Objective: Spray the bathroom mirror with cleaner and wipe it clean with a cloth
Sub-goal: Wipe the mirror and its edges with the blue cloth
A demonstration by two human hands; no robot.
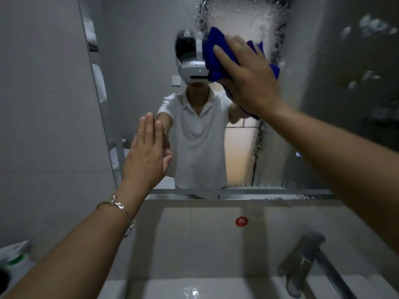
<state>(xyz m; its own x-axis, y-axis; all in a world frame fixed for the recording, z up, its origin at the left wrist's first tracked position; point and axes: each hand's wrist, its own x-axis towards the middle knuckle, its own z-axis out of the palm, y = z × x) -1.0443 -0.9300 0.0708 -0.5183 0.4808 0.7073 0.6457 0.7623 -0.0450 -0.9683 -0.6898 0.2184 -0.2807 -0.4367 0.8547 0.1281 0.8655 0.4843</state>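
Mirror [319, 108] hung on the wall above the sink [194, 288]. It was fixed, rigid glass, so nothing to lift; judged fragile under hard point pressure & slick where wet, w/ foamy cleaner streaks [248, 16] running down its upper-middle part. Cloth [218, 55], blue, soft & bunched, lay against the glass in the upper-middle area, just left of the streaks. It looked light & floppy, prob. damp, & best held w/ a flat palm over the wad so it wouldn't slide out on the wet film. Right hand [248, 83] did just that: arm stretched up & fwd, wrist roughly straight, fingers mostly straight & a bit spread, pressing the cloth to the glass rather than pinching it, thumb on the cloth's left part. Left hand [146, 156] was lower & to the left, arm extended, fingers straight & pressed together, set against the glass, holding nothing, prob. bracing. A bracelet [121, 210] sat on that wrist. Faucet [306, 262] stood below right; a bottle [15, 255] w/ a green band sat far lower left, too blurred to ID.
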